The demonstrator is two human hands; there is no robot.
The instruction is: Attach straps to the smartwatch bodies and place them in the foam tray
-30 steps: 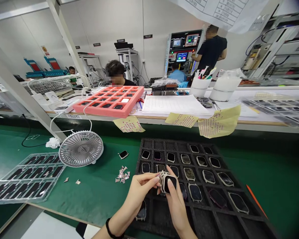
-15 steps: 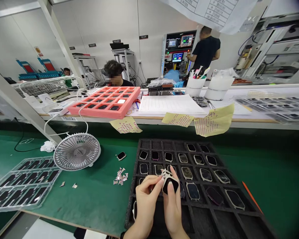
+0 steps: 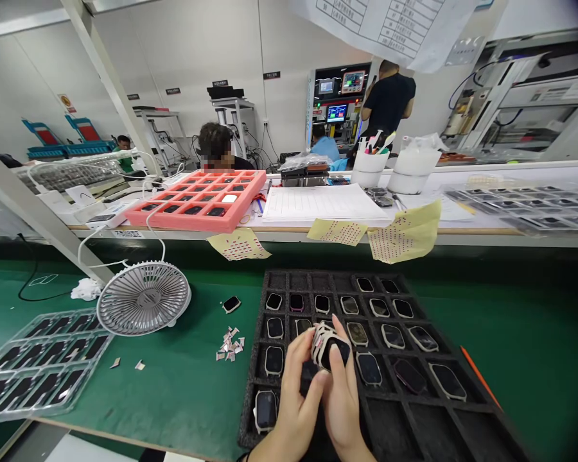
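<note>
A small stack of strapless smartwatches (image 3: 336, 353), light-rimmed with dark screens, is held above the black foam tray (image 3: 390, 417). My right hand (image 3: 345, 407) grips it from the right, thumb on the top screen and fingers behind. My left hand (image 3: 296, 398) is at the stack's left side, its fingers bent against the edges and its thumb lower, near the right palm. How many watches are in the stack is hard to tell. Beneath the hands, the tray's compartments hold several more watches, such as a light-rimmed watch (image 3: 370, 369); the hands hide some compartments.
Left of the tray lie a single watch (image 3: 231, 304) and a pile of small pale tabs (image 3: 230, 346). A grey fan (image 3: 144, 298) and a clear plastic tray (image 3: 84, 391) stand further left. An orange stick (image 3: 480, 377) lies right. A pink foam tray (image 3: 187, 218) rests on the shelf.
The stack has turned, so its layered edges show more. My left thumb has come down off the watches. The whole view has shifted slightly.
</note>
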